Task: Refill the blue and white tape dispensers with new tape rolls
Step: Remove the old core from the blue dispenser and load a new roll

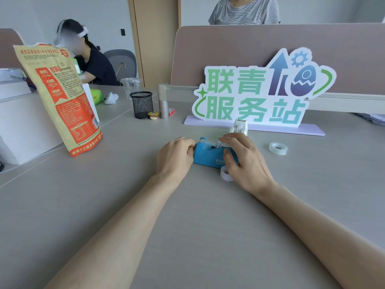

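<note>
Blue dispenser (208,156) on table (187,215), between 2 hands: left hand (175,157) pinches its cutter end, right hand (243,161) grips its rear. White dispenser (239,127) just behind it. 1 tape roll (278,148) lies apart, to the right.

An office is indicated. A cut-out sign (260,94) is stood on a long grey desk (208,226), and a padded desk partition (270,38) is fixed directly behind the sign. Left of the sign a black mesh pen holder (141,105) is kept; farther left, a grey office chair (123,59) is seen. In front of the sign a blue tape dispenser (208,156) is placed.
</note>
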Demonstrator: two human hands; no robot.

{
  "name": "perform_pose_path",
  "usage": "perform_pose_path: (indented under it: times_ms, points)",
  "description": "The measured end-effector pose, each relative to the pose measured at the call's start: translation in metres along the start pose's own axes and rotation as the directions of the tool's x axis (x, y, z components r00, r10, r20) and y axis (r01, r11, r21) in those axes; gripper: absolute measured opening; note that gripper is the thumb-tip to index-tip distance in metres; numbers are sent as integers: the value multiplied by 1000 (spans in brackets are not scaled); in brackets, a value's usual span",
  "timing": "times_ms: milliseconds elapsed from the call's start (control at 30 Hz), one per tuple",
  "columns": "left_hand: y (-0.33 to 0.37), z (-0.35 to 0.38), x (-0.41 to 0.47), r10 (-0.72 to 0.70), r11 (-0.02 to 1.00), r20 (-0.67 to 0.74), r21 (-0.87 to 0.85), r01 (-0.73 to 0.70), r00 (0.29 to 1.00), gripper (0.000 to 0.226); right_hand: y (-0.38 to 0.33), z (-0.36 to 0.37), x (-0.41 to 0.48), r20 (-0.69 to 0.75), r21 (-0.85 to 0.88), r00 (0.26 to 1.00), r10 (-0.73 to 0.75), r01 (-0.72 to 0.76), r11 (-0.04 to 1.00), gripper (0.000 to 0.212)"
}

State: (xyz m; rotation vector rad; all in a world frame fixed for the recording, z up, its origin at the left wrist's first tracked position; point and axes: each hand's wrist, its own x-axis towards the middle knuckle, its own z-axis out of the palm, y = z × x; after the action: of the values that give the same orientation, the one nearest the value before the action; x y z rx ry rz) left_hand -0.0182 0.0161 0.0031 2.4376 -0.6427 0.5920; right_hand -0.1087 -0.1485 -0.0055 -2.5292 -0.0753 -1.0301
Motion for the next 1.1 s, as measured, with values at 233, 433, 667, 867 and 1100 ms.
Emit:
perform_pose_path:
  times_ms: [233, 433, 667, 867, 1100]
  points:
    - [-4, -2, -2, -39, 998, 128, 51, 32, 991, 17, -3, -1, 1, 6, 26, 999, 36, -36, 999, 40]
    - [-1, -10, -5, 90, 987, 174, 115, -111, 981, 23, -9, -7, 0, 16, 4, 974, 224, -224, 974, 58]
    - [-6, -8, -6, 39, 991, 110, 123, -53, 993, 40, -9, -8, 0, 63, 41, 966, 250, -253, 967, 60]
    - [-3, -6, -8, 58, 995, 172, -90, -43, 983, 29, -2, -11, 0, 65, 247, 976, 206, -216, 945, 48]
    - [-11, -3, -3, 63, 982, 191, -189, -26, 980, 26, -5, -12, -1, 158, 357, 977, 143, -192, 914, 55]
